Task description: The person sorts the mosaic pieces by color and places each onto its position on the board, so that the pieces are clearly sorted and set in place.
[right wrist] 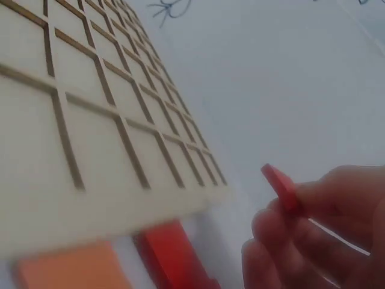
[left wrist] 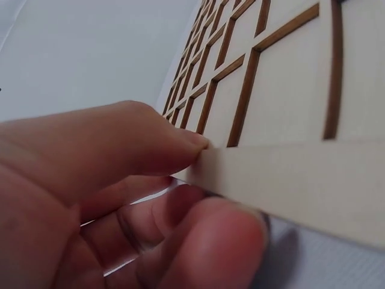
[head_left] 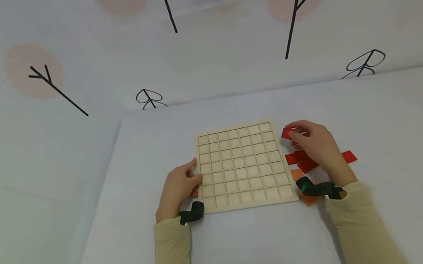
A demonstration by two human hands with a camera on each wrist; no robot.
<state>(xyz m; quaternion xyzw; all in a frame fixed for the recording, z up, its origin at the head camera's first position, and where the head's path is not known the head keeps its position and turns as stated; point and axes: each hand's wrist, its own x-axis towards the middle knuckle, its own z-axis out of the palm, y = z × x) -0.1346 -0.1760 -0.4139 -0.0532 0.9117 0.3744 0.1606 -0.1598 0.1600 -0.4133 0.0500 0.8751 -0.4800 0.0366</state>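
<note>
A pale wooden grid board (head_left: 244, 162) with square recesses lies flat on the white table. At its left edge my left hand (head_left: 177, 185) grips the rim, the thumb (left wrist: 174, 141) on top and the other fingers curled at the side and below. My right hand (head_left: 317, 141) is just off the board's upper right side. Between thumb and fingers it pinches a small red tile (right wrist: 280, 185), held tilted above the table. Beneath that hand lie more red tiles (head_left: 307, 165), partly hidden by it. The grid's recesses hold no tiles.
Orange tiles (head_left: 297, 174) lie along the board's lower right side, partly behind the right wrist camera (head_left: 310, 187). One red tile (head_left: 349, 156) sits apart, right of the right wrist. A patterned cloth (head_left: 223, 54) rises behind the white table (head_left: 257, 246).
</note>
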